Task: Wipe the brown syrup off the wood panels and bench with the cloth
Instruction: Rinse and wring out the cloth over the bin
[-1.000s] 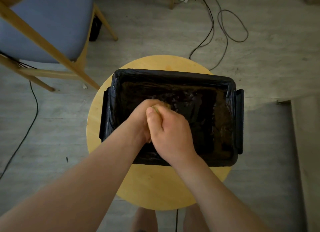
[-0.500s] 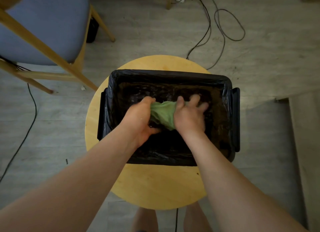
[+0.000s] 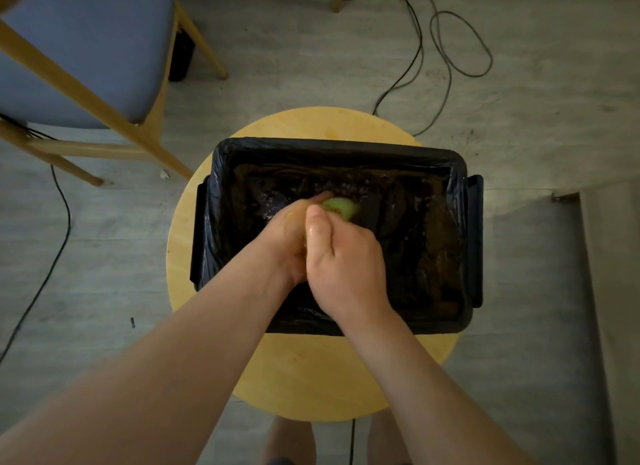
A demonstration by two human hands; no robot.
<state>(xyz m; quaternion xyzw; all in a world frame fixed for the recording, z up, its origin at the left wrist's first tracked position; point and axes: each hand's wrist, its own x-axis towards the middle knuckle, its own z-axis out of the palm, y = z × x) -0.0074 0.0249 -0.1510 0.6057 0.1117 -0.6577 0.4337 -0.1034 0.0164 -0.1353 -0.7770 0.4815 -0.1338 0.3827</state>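
Note:
A green cloth pokes out beyond my two hands, bunched small between them. My left hand and my right hand press together around it, fingers curled, over a black tub lined with a black plastic bag. Dark brownish liquid lies in the tub's bottom. The tub stands on a round light-wood stool. Most of the cloth is hidden inside my hands.
A wooden chair with a blue seat stands at the upper left. Black cables loop over the grey floor behind the stool, and another cable runs along the left. My feet show below the stool.
Half a second ago the cloth was spread between my hands, held apart. Now the hands have come together and the cloth is squeezed into a small wad.

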